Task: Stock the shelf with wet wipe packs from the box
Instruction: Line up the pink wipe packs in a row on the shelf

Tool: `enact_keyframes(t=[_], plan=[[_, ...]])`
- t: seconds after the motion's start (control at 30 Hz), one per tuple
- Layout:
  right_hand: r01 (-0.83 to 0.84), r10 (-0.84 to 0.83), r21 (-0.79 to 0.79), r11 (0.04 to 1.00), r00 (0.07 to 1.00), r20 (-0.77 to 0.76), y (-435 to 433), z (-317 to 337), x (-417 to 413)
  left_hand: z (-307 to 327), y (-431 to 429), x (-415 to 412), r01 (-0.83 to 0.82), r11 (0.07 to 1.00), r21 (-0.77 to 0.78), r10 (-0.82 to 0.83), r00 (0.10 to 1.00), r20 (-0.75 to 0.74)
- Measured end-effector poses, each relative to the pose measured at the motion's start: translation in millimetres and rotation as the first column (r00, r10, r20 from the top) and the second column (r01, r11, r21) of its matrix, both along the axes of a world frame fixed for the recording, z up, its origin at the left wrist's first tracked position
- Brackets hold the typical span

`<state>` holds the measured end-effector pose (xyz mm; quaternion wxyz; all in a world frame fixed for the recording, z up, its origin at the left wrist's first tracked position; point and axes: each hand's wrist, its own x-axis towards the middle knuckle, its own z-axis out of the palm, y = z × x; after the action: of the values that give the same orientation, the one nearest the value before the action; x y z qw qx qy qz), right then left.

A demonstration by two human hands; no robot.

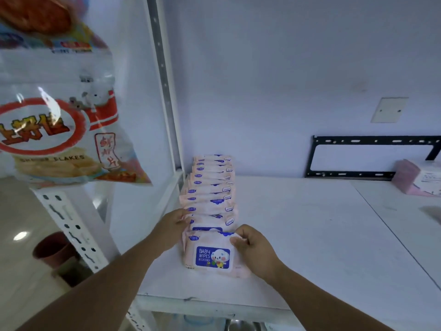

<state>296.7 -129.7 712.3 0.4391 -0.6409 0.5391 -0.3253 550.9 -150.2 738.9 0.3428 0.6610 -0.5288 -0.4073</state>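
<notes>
White shelf [298,235]: left hand [173,226] grips the pink pack row [212,187], right hand [253,247] pinches the front baby-wipes pack [210,255]; next, probably push it flush.

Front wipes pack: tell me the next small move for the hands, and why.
Probably press the front pack back flush against the row, then let go. The right hand pinches its top right corner, the left hand touches the row's left side, and the pack stands upright at the row's front on the shelf.
</notes>
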Motion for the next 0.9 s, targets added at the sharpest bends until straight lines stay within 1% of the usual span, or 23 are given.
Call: enact_keyframes(t=[0.1,0.17,0.23,0.33,0.43,0.53,0.63,0.7,0.77,0.83,0.9], plan=[[-0.005,0.003,0.036,0.999,0.998,0.069,-14,-9,12,-6,-10,0,-0.052,0.998,-0.029,0.054,0.997,0.056],[-0.003,0.0,0.037,0.999,0.996,0.084,-22,-12,19,-8,-18,2,-0.075,0.997,-0.029,0.077,0.995,0.071],[0.013,-0.014,0.019,1.0,0.998,0.054,-30,-13,26,-6,-24,4,-0.098,0.995,-0.023,0.1,0.993,0.07],[0.035,-0.036,0.016,0.999,0.999,0.006,-41,-12,38,-4,-32,7,-0.132,0.99,-0.044,0.136,0.985,0.106],[0.059,-0.06,0.034,0.998,0.998,0.024,-44,-7,46,-3,-34,8,-0.151,0.986,-0.063,0.159,0.976,0.149],[0.042,-0.043,0.016,0.999,0.999,0.026,-43,-8,44,-3,-32,6,-0.163,0.985,-0.055,0.171,0.967,0.189],[0.038,-0.038,0.025,0.999,0.999,-0.029,-45,-7,38,-1,-27,2,-0.17,0.983,-0.067,0.181,0.956,0.231],[0.058,-0.057,0.014,0.998,0.994,-0.092,-45,-1,32,2,-23,1,-0.212,0.97,-0.119,0.236,0.936,0.259],[0.076,-0.074,0.009,0.997,0.99,-0.123,-41,8,24,7,-19,-1,-0.235,0.95,-0.206,0.298,0.879,0.371],[0.073,-0.079,-0.043,0.996,0.981,-0.176,-33,15,11,14,-11,-6,-0.141,0.953,-0.267,0.262,0.826,0.498],[0.063,-0.092,-0.124,0.99,0.966,-0.243,-24,18,-7,20,-2,-15,0.005,0.952,-0.305,0.174,0.812,0.557]])
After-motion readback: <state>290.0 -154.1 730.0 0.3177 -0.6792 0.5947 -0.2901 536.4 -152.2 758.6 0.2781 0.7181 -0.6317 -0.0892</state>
